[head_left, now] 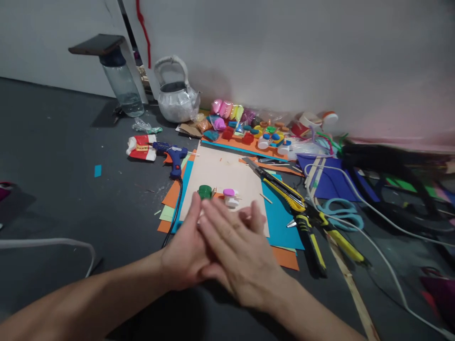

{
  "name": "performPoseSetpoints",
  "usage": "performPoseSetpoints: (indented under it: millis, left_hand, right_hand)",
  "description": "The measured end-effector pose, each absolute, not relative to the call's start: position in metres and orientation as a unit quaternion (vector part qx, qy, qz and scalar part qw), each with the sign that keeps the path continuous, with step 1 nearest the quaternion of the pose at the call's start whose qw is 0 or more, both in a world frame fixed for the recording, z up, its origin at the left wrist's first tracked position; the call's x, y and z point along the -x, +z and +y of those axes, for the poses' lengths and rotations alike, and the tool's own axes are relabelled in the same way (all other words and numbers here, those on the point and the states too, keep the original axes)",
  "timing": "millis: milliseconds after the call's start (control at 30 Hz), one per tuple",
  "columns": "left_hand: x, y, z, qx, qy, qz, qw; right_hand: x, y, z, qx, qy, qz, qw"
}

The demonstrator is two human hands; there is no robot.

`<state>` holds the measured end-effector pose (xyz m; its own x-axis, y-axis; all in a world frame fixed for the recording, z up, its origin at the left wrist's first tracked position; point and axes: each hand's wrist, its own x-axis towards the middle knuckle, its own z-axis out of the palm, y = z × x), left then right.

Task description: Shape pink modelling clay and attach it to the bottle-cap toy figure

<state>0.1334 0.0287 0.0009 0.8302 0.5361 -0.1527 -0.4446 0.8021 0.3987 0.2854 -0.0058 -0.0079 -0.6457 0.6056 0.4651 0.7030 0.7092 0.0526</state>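
Note:
My left hand and my right hand are pressed together, palm against palm, above the near part of a cream paper sheet. The right hand lies slanted across the left one, with its fingers fairly straight. Whatever is between the palms, if anything, is hidden. Just beyond the fingertips, a green round pot stands on the sheet. Beside it is a small white pot with a pink-purple top.
A blue glue gun with a black cord lies left of the sheet. On the right are a yellow cutter knife, pliers and blue scissors. A kettle and a bottle with a phone on top stand behind.

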Motion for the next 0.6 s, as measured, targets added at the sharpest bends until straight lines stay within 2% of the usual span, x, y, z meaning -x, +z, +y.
performPoseSetpoints:
  millis: [100, 200, 267, 367, 433, 600]
  left_hand:
    - [-0.134, 0.001, 0.03, -0.144, 0.257, 0.101, 0.95]
    - [-0.133, 0.003, 0.032, -0.097, 0.304, 0.141, 0.937]
    - [-0.133, 0.002, 0.03, -0.092, 0.292, 0.145, 0.941]
    - [-0.136, -0.002, 0.026, -0.147, 0.254, 0.105, 0.95]
    - [-0.137, -0.005, 0.024, -0.196, 0.269, 0.13, 0.934]
    - [-0.137, -0.008, 0.027, -0.286, 0.264, 0.253, 0.886]
  right_hand:
    - [-0.288, -0.007, -0.005, 0.436, -0.124, -0.869, 0.198]
    - [-0.286, -0.006, -0.007, 0.371, -0.088, -0.903, 0.197]
    - [-0.284, -0.005, -0.007, 0.344, -0.079, -0.915, 0.194]
    - [-0.289, -0.006, -0.002, 0.439, -0.108, -0.871, 0.192]
    - [-0.299, -0.008, 0.002, 0.496, -0.105, -0.839, 0.2]
    - [-0.317, -0.013, 0.002, 0.493, -0.018, -0.821, 0.286]
